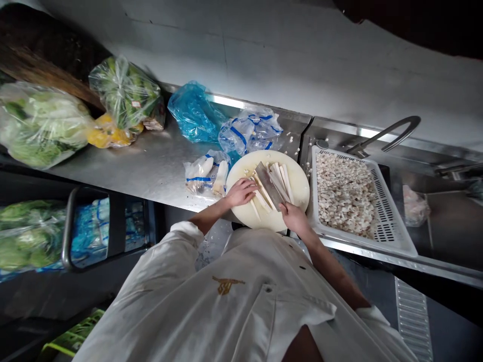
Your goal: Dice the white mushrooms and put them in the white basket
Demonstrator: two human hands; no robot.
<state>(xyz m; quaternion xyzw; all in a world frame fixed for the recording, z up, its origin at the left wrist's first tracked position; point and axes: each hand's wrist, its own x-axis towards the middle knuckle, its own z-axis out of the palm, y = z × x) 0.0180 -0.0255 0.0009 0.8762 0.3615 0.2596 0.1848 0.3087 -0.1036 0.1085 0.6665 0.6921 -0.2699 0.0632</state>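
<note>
A round, pale cutting board point(241, 215) lies on the steel counter in front of me. Long white mushroom strips point(284, 181), which look like king oyster mushroom, are spread over it. My right hand point(295, 217) grips the handle of a cleaver point(268, 185), its broad blade slanting across the board among the strips. On the board's left side, my left hand point(242, 192) has its fingers bent and pressed onto some strips beside the blade. Whole mushrooms point(220, 178) sit in an opened clear bag just left of the board.
Right of the board, a white plastic basket point(396, 236) of chopped mushroom stands across the sink below a curved faucet point(405, 123). Behind the board lie a blue bag point(196, 113) and a crumpled clear bag point(251, 130). Bagged greens point(45, 123) stand at the far left.
</note>
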